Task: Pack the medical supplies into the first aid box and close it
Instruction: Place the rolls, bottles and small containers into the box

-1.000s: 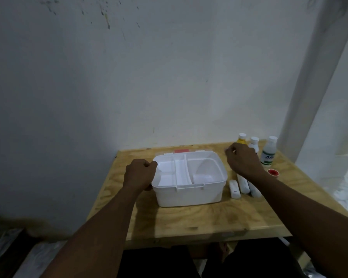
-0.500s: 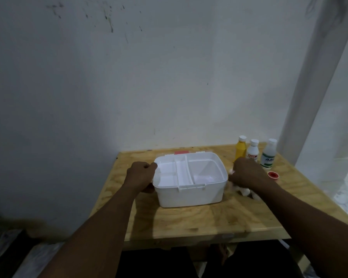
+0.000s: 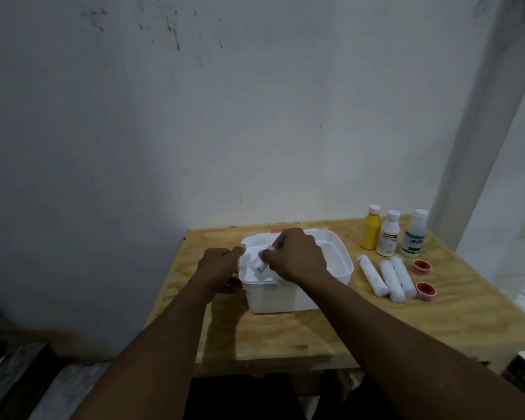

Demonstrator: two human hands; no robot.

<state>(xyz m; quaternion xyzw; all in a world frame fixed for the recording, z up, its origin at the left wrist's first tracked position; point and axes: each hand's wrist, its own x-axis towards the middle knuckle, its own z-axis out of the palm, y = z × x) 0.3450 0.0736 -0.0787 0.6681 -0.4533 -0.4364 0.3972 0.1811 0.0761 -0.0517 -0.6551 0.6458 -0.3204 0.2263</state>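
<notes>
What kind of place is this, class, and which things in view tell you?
Probably a plain room in a home, not a clinic: a plywood table stands against a stained white wall, with a white pillar beside it.

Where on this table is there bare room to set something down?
Bare wood runs along the near edge of the table, in front of the box, and widens toward the near right corner. Crowded: right of the box, where three bottles, three bandage rolls and two red tape rolls sit.

Bandage roll (image 3: 259,264) in right hand (image 3: 296,257)
</notes>
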